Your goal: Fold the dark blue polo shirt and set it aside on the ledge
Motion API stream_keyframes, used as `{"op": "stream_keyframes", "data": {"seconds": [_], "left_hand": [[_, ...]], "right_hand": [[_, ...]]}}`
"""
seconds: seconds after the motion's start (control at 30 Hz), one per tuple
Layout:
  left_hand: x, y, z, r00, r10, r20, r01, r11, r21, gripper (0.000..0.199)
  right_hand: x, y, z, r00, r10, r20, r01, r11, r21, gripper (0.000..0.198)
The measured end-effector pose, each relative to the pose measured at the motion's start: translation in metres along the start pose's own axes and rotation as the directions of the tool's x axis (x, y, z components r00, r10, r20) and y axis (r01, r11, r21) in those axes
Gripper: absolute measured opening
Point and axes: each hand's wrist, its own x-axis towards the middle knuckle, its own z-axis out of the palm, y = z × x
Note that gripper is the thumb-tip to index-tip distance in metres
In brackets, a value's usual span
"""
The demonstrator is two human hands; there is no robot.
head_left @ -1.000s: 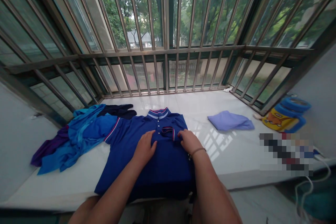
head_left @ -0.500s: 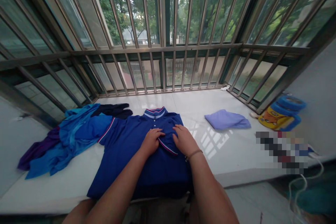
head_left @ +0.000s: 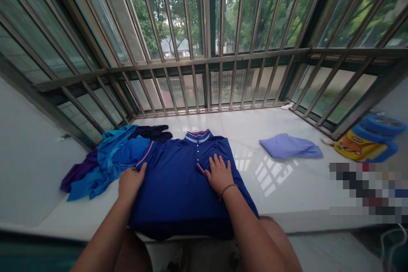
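Observation:
A dark blue polo shirt (head_left: 178, 187) lies spread on the white ledge, its striped collar toward the window. One sleeve is folded inward across the chest, its red-and-white trim partly under my right hand (head_left: 220, 174). That hand rests flat on the cloth, fingers spread. At the shirt's left side, my left hand (head_left: 131, 182) has its fingers curled and thumb pressed at the edge of the other sleeve, pinching the fabric near its striped cuff. The shirt's lower hem hangs at the ledge's front edge.
Crumpled blue clothes (head_left: 111, 165), with purple and black pieces, lie left of the shirt. A folded lavender cloth (head_left: 290, 146) rests on the right of the white ledge (head_left: 306, 191). Beyond it stands a blue-and-yellow container (head_left: 366, 140). Metal bars (head_left: 207, 61) line the window behind.
My left hand has moved from the shirt's chest out to its left sleeve edge. My right hand now lies flatter over the folded sleeve. The view has shifted slightly left.

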Motion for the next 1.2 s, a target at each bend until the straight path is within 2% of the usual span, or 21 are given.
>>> {"op": "stream_keyframes", "data": {"seconds": [0.07,0.13,0.2,0.27,0.3,0.33,0.37,0.43,0.47,0.5,0.53,0.63,0.73,0.87,0.93,1.07,1.13,1.2], "left_hand": [[0.008,0.007,-0.001,0.991,0.066,0.113,-0.076,0.993,0.092,0.061],[0.012,0.022,-0.002,0.98,0.098,0.173,-0.121,0.984,0.129,0.049],[0.01,0.038,-0.002,0.983,0.091,0.159,-0.113,0.984,0.138,0.042],[0.0,0.049,0.001,0.99,0.114,0.084,-0.124,0.984,0.124,0.041],[-0.009,0.053,0.003,0.98,0.189,0.056,-0.195,0.975,0.111,0.038],[-0.02,0.054,0.007,0.948,0.315,0.046,-0.318,0.944,0.09,0.036],[-0.031,0.053,0.012,0.877,0.478,0.058,-0.481,0.875,0.058,0.037],[-0.051,0.046,0.022,0.631,0.769,0.104,-0.77,0.637,-0.036,0.053],[-0.058,0.04,0.027,0.526,0.842,0.119,-0.84,0.536,-0.084,0.063],[-0.063,0.032,0.032,0.471,0.874,0.119,-0.868,0.483,-0.117,0.071],[-0.065,0.023,0.035,0.464,0.879,0.109,-0.869,0.476,-0.135,0.075],[-0.056,-0.003,0.039,0.552,0.83,0.078,-0.816,0.557,-0.153,0.069],[-0.042,-0.022,0.037,0.59,0.802,0.088,-0.778,0.595,-0.201,0.059],[-0.037,-0.03,0.036,0.647,0.759,0.074,-0.715,0.638,-0.287,0.053],[-0.039,-0.029,0.037,0.672,0.739,0.051,-0.693,0.651,-0.308,0.044],[-0.042,-0.025,0.039,0.671,0.741,0.002,-0.697,0.632,-0.339,0.03],[-0.044,-0.023,0.037,0.672,0.74,-0.015,-0.691,0.621,-0.37,0.029],[-0.046,-0.02,0.033,0.684,0.729,-0.026,-0.676,0.62,-0.398,0.031]], "right_hand": [[0.0,0.0,0.0,1.0,0.0,-0.004,0.0,1.0,-0.005,0.07],[-0.001,0.001,0.0,1.0,-0.003,-0.006,0.003,1.0,-0.009,0.07],[-0.002,0.001,0.001,1.0,-0.006,-0.009,0.006,1.0,-0.01,0.07],[-0.002,0.002,0.001,1.0,-0.009,-0.008,0.009,1.0,-0.01,0.069],[-0.002,0.003,0.001,1.0,-0.01,-0.006,0.01,1.0,-0.011,0.069],[-0.002,0.003,0.001,1.0,-0.009,-0.003,0.009,1.0,-0.012,0.069],[-0.002,0.003,0.001,1.0,-0.008,-0.003,0.008,1.0,-0.015,0.069],[-0.002,0.002,0.001,1.0,-0.004,-0.001,0.004,1.0,-0.022,0.07],[-0.002,0.002,0.001,1.0,-0.001,0.001,0.001,1.0,-0.026,0.07],[-0.002,0.001,0.0,1.0,0.001,0.005,-0.001,1.0,-0.028,0.07],[-0.002,0.001,0.0,1.0,0.004,0.011,-0.003,1.0,-0.03,0.07],[-0.001,0.0,0.0,1.0,0.005,0.022,-0.004,1.0,-0.031,0.07],[-0.001,0.0,0.0,1.0,0.007,0.019,-0.006,0.999,-0.033,0.069],[-0.003,-0.002,-0.003,1.0,0.013,-0.003,-0.013,0.999,-0.04,0.066],[-0.005,-0.009,-0.007,0.998,-0.032,-0.054,0.03,0.999,-0.045,0.059],[0.002,-0.044,-0.017,0.959,-0.212,-0.186,0.218,0.976,0.011,0.038],[0.015,-0.074,-0.018,0.94,-0.282,-0.193,0.297,0.954,0.051,0.035],[0.033,-0.106,-0.017,0.937,-0.308,-0.161,0.32,0.946,0.051,0.036]]}}
